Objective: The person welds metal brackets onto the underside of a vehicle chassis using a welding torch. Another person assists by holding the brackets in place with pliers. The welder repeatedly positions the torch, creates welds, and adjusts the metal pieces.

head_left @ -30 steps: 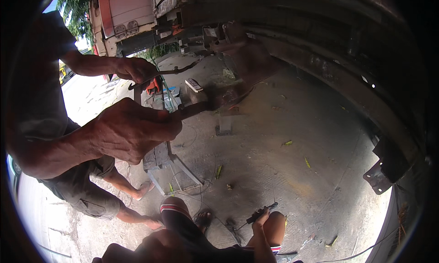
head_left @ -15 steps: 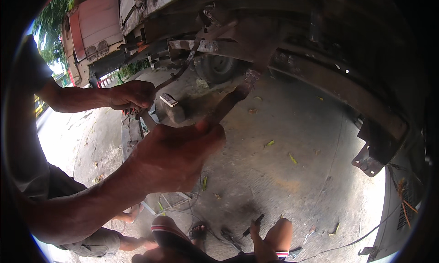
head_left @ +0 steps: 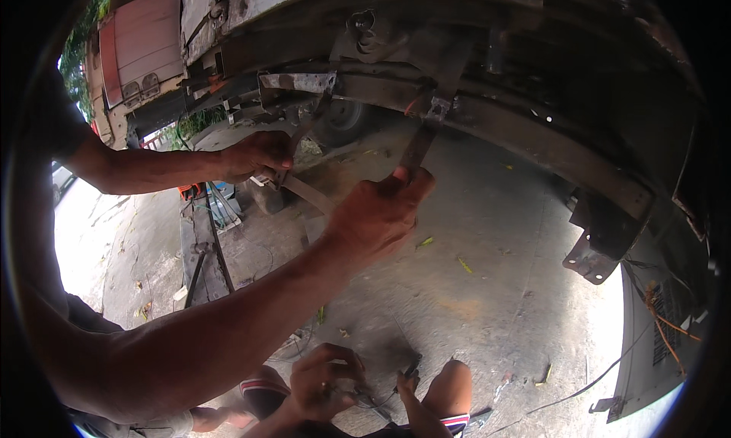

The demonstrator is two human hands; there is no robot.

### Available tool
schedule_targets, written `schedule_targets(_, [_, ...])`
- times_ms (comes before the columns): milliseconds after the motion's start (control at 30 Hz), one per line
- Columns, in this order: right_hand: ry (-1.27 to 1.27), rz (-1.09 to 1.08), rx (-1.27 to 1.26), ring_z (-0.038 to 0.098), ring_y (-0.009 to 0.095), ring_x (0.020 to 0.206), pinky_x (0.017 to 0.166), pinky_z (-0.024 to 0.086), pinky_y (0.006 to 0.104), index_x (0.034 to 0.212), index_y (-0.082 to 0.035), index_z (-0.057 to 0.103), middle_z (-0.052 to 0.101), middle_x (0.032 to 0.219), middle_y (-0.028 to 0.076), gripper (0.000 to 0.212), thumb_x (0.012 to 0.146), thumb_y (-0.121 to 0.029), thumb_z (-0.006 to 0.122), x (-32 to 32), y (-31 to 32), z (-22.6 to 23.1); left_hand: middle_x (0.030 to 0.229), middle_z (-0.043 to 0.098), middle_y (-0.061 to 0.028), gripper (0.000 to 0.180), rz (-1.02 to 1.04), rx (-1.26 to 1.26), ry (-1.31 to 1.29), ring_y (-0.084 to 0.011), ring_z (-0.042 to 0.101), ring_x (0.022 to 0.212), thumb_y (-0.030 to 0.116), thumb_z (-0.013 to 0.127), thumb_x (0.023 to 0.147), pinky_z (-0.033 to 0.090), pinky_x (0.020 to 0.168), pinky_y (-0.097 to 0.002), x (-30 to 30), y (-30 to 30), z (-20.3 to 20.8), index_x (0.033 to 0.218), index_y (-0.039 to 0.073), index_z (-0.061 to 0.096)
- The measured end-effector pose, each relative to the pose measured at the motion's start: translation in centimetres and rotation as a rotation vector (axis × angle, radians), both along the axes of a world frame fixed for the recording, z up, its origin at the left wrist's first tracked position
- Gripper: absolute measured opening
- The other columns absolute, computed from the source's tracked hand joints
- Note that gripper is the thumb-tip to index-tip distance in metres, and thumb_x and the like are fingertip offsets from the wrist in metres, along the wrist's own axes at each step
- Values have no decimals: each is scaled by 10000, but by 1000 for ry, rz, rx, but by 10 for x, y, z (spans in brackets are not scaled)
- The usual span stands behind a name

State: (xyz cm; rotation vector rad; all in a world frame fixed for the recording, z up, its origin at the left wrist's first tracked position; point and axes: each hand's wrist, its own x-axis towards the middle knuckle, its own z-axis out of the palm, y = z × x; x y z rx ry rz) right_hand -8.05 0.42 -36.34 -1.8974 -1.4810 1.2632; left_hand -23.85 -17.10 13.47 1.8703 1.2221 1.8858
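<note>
My right hand (head_left: 409, 383), low in the middle between my knees, is closed around a black electrode holder (head_left: 415, 363). A thin dark rod seems to rise from it, though this is blurred. To its left my left hand (head_left: 327, 382) is raised with curved fingers apart, and I see nothing in it. Above, a co-worker's two hands, reaching in from the left, grip a flat metal bracket (head_left: 420, 145). Its upper ends meet a long steel beam (head_left: 533, 137) under a vehicle. A small orange-red streak shows at the joint.
A wheel (head_left: 340, 122) stands behind the beam. A bent bracket with holes (head_left: 590, 263) hangs from its right end. On the concrete floor (head_left: 487, 316) lie leaves and a cable (head_left: 560, 398). A long metal piece (head_left: 199, 263) lies at left, near a stone block (head_left: 266, 198).
My left hand has risen into view beside the right. The co-worker's hands and the bracket have moved right and up against the beam. The whole view has shifted slightly.
</note>
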Motion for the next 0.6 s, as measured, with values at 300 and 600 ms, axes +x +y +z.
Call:
schedule_targets(300, [44, 47, -158, 538, 451, 1161, 961, 469, 473, 1448, 55, 264, 478, 1290, 348, 994, 730, -400, 778, 6, 0, -33, 1025, 618, -85, 288, -12, -508, -677, -210, 629, 940, 281, 561, 989, 489, 843, -349, -38, 69, -43, 1057, 5, 611])
schedule_targets(600, [91, 36, -200, 663, 361, 760, 627, 551, 431, 1418, 72, 229, 630, 976, 274, 893, 750, -224, 742, 7, -6, -45, 1093, 608, -68, 317, -117, -589, -809, -206, 637, 957, 335, 540, 1001, 496, 835, -348, -50, 95, -18, 1104, 41, 595])
